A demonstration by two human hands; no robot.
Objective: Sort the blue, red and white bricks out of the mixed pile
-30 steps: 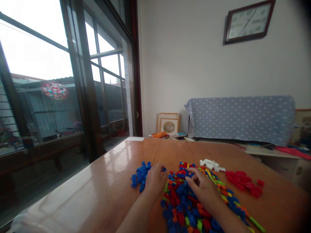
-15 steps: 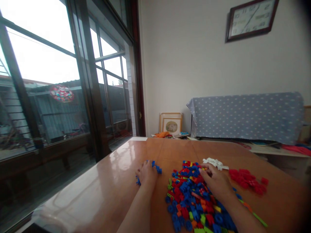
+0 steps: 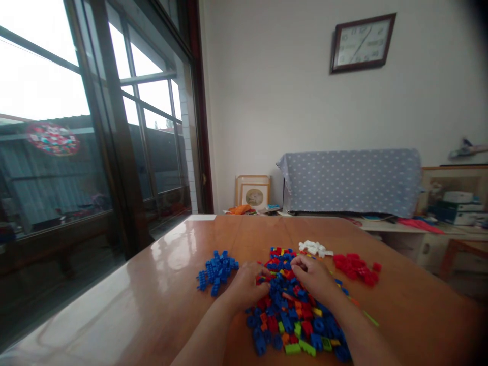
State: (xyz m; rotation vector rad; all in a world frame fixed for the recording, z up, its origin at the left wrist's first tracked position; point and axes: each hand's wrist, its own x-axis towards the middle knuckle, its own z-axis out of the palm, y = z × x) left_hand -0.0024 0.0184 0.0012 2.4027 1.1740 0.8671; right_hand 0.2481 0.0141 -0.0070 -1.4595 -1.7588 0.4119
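A large mixed pile of toy building blocks, mostly blue and red with some green, orange and yellow, lies on the table in front of me. My left hand reaches over the pile's left edge, thumb and fingers apart, its fingertips among the pieces. Over the far right part of the pile is my right hand, its fingers curled together; whatever they hold, if anything, is hidden. Left of my left hand sits a separate group of blue blocks. Beyond my right hand are white blocks and red blocks.
The brown glossy table reaches toward the wall. A few thin green and orange pieces lie right of my right forearm. A cloth-covered object and a picture frame stand behind the table, with glass doors at left.
My left hand has moved right from the blue group to the mixed pile, uncovering the blue blocks. My right hand stays over the pile, fingers curled tighter. The view has turned right.
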